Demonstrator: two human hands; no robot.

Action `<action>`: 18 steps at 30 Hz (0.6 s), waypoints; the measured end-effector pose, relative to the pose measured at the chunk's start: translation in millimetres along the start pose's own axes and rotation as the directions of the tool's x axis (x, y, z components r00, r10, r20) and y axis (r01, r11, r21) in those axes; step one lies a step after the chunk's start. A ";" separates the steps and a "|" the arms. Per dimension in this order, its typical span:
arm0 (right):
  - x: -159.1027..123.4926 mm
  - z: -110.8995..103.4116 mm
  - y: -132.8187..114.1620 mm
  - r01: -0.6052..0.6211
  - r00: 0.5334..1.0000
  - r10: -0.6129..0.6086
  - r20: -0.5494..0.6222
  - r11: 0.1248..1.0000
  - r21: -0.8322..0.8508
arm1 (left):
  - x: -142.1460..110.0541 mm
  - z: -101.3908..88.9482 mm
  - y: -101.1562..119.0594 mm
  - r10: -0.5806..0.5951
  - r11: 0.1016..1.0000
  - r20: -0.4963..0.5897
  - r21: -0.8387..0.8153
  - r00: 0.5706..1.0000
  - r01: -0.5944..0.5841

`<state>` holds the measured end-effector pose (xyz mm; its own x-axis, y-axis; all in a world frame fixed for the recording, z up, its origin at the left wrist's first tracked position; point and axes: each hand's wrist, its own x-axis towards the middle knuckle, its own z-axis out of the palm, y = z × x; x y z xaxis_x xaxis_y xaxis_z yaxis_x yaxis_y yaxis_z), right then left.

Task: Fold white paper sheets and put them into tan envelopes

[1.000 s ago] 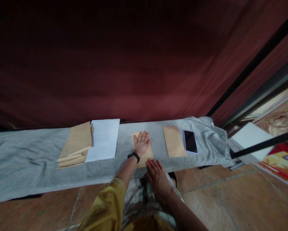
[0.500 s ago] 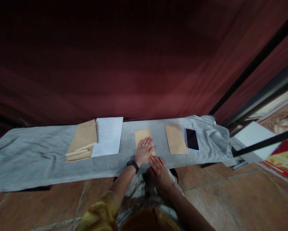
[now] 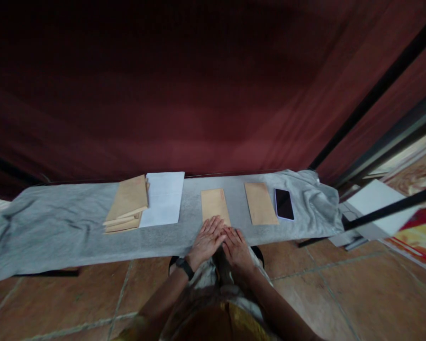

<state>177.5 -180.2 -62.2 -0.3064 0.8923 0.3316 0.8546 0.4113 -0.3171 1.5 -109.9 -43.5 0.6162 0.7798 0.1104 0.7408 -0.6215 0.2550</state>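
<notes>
The grey cloth [image 3: 92, 242] bears, at left, an envelope stack [image 3: 129, 196] beside white paper [image 3: 165, 196]. The central envelope [image 3: 213, 202] lies flat on the cloth, its far part now uncovered: the left hand [image 3: 206, 241] has drawn back to the near end, palm down, fingers extended. The right hand [image 3: 238, 251] remains by the near corner, likewise flat. Neither grips anything. The smoothing stroke appears to have reached the near edge.
</notes>
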 end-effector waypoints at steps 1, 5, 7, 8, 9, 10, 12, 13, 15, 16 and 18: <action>0.0 -0.7 -0.3 0.000 1.000 0.000 -0.006 1.000 -0.005 | -6.2 -1.9 0.8 0.010 1.000 -0.009 0.008 1.000 -0.010; 1.1 -4.0 -2.4 -0.012 1.000 0.012 -0.006 1.000 -0.009 | -26.8 -11.2 2.0 0.048 0.998 -0.045 0.043 0.998 -0.047; 1.2 -5.5 -3.4 -0.024 1.000 0.024 0.001 1.000 -0.007 | -34.8 -14.7 0.8 0.065 0.996 -0.057 0.063 0.996 -0.062; 0.9 -6.2 -3.6 -0.032 0.999 0.032 0.000 0.999 -0.006 | -38.4 -15.6 -0.2 0.073 0.995 -0.058 0.070 0.996 -0.069; 0.2 -6.9 -3.6 -0.040 0.999 0.040 -0.002 0.999 -0.005 | -41.7 -15.9 -1.4 0.075 0.995 -0.057 0.073 0.996 -0.071; -0.9 -7.6 -3.2 -0.049 0.999 0.049 -0.006 0.999 -0.005 | -44.9 -15.5 -2.8 0.070 0.995 -0.055 0.074 0.996 -0.066; -3.8 -9.0 -1.8 -0.068 0.998 0.068 -0.015 0.998 -0.011 | -50.6 -13.0 -5.6 0.037 0.997 -0.061 0.069 0.997 -0.033; -5.6 -9.7 -0.7 -0.075 0.997 0.074 -0.017 0.997 -0.017 | -53.1 -11.1 -6.8 0.013 0.998 -0.070 0.066 0.997 -0.009; -9.0 -11.1 1.6 -0.088 0.996 0.087 -0.017 0.995 -0.037 | -57.1 -6.7 -9.0 -0.029 0.998 -0.092 0.061 0.995 0.034; -10.6 -11.7 2.7 -0.096 0.995 0.095 -0.016 0.994 -0.047 | -58.5 -4.5 -9.9 -0.042 0.997 -0.101 0.060 0.994 0.048; -13.1 -12.7 4.5 -0.110 0.994 0.109 -0.014 0.992 -0.060 | -60.0 -0.5 -11.7 -0.057 0.996 -0.109 0.061 0.992 0.064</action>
<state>190.6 -192.4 -56.8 -0.2056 0.9290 0.3076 0.9066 0.2992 -0.2976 -44.4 -149.4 -52.7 0.5401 0.8177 0.1992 0.7936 -0.5737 0.2028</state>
